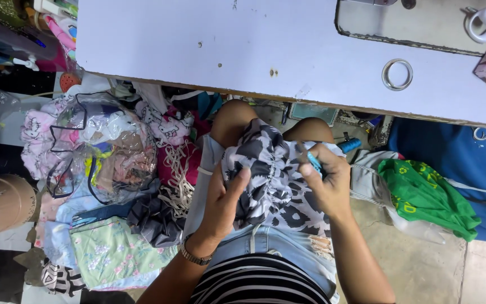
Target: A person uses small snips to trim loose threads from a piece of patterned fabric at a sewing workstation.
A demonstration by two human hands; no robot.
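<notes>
A gathered piece of black, grey and white patterned fabric (pixel 271 174) lies bunched on my lap. My left hand (pixel 223 200) grips its left side, thumb pressed onto the gathers. My right hand (pixel 324 180) holds the fabric's right edge together with a small blue tool (pixel 314 162) between the fingers; what kind of tool it is I cannot tell. A bracelet sits on my left wrist. My knees show under the edge of the white sewing table (pixel 209 50).
A metal ring (pixel 397 74) lies on the table near a recessed machine plate (pixel 423 22). A clear plastic bag of cloth pieces (pixel 105 149) and piled fabrics fill the floor at left. A green bag (pixel 426 194) and blue cloth (pixel 457 152) lie at right.
</notes>
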